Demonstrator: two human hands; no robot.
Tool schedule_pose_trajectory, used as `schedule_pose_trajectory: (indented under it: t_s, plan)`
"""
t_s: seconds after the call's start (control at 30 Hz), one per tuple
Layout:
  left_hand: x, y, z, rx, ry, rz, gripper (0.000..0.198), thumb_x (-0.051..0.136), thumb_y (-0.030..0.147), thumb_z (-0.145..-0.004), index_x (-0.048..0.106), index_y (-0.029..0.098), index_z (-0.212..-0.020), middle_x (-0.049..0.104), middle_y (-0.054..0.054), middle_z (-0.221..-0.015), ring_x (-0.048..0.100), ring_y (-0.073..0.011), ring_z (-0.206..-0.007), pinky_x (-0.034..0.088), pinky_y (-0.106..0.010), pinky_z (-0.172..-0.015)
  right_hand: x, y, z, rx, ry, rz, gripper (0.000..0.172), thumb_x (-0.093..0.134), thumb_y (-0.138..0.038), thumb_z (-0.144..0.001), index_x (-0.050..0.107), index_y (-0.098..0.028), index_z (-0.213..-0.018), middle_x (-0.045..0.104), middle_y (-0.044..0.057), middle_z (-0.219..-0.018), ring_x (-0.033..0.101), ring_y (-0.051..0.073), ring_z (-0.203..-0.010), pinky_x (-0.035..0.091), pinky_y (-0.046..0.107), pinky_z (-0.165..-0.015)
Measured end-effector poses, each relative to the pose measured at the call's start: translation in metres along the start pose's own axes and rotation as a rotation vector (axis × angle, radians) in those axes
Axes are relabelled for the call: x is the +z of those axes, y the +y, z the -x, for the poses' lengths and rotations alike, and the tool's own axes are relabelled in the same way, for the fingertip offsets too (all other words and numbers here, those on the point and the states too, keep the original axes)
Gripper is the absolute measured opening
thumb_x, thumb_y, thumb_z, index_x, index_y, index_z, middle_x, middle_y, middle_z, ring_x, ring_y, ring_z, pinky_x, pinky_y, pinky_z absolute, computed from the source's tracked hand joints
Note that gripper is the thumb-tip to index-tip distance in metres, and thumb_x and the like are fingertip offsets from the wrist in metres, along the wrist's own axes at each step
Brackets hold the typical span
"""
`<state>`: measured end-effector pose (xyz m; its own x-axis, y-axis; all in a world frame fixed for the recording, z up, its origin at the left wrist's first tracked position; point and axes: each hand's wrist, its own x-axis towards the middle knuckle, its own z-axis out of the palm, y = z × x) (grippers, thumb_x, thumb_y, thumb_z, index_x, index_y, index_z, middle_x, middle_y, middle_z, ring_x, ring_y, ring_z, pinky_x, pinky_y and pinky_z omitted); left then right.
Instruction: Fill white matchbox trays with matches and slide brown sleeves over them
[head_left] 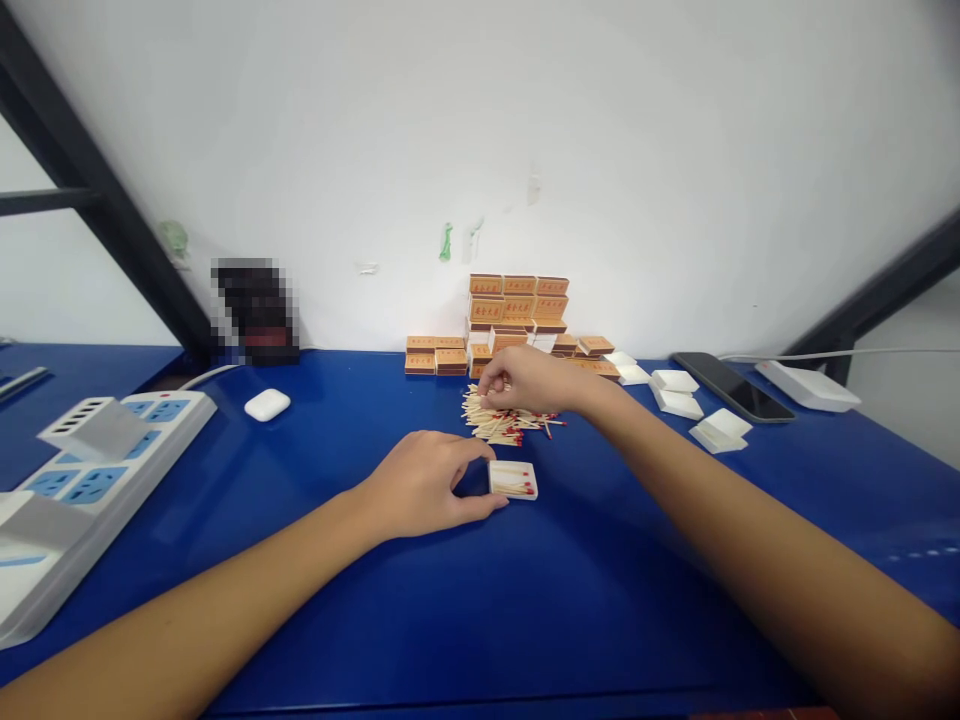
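My left hand [427, 485] grips the left end of a white matchbox tray [513, 468] between thumb and fingers. The tray lies flat on the blue table, and several red-tipped matches [514, 488] rest inside it. Farther back, my right hand [531, 378] is over a loose pile of matches [499, 425], its fingertips pinched together at the pile's upper edge. Whatever is between those fingertips is too small to make out. Behind the right hand, orange matchboxes [517, 308] stand stacked against the wall, the lower ones partly hidden by that hand.
More matchboxes [435, 357] sit left of the stack. White empty trays [721, 430], a phone [731, 386] and a white device [806, 386] lie to the right. On the left are a white earbud case [267, 404] and a power strip [112, 480] with plugs in it.
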<state>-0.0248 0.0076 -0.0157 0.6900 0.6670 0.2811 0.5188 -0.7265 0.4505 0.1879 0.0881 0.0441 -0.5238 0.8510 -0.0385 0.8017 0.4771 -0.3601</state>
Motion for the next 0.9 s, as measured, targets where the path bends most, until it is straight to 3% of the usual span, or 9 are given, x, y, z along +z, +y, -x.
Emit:
schedule_pose_trajectory:
  t_s: [0.3,0.53,0.73,0.9]
  plan:
    - [-0.001,-0.001,0.000,0.000,-0.024,0.009,0.032,0.075,0.047,-0.089,0.076,0.022,-0.108,0.056,0.006,-0.060,0.052,-0.0116,-0.054,0.030,-0.026,-0.056,0.001,0.005,0.006,0.064,-0.079,-0.063,0.013,0.068,-0.026,-0.086,0.075,-0.016,-0.082,0.069,0.003,-0.071,0.054,0.014,-0.062,0.038,0.029,-0.059]
    - [-0.002,-0.003,-0.001,-0.001,0.006,-0.004,0.032,0.076,0.047,-0.089,0.076,0.022,-0.110,0.056,0.007,-0.059,0.052,-0.0114,-0.054,0.031,-0.026,-0.056,-0.001,0.015,0.009,0.054,-0.072,-0.070,0.020,0.065,-0.032,-0.091,0.069,-0.018,-0.078,0.068,0.003,-0.074,0.051,0.014,-0.064,0.036,0.030,-0.060]
    - [0.000,-0.003,-0.001,-0.025,0.016,-0.018,0.033,0.074,0.049,-0.090,0.076,0.022,-0.108,0.054,0.007,-0.058,0.052,-0.0117,-0.053,0.031,-0.027,-0.055,-0.010,0.014,0.039,0.039,0.075,-0.168,0.034,0.059,-0.049,-0.098,0.068,-0.019,-0.085,0.061,0.003,-0.074,0.048,0.016,-0.068,0.036,0.031,-0.061]
    - [0.000,-0.001,-0.001,-0.042,0.020,-0.010,0.033,0.073,0.049,-0.090,0.076,0.023,-0.110,0.053,0.007,-0.057,0.050,-0.0115,-0.052,0.031,-0.026,-0.055,-0.003,-0.002,0.067,-0.055,0.028,-0.462,0.039,0.061,-0.057,-0.097,0.069,-0.020,-0.089,0.065,0.003,-0.083,0.054,0.016,-0.075,0.042,0.031,-0.067]
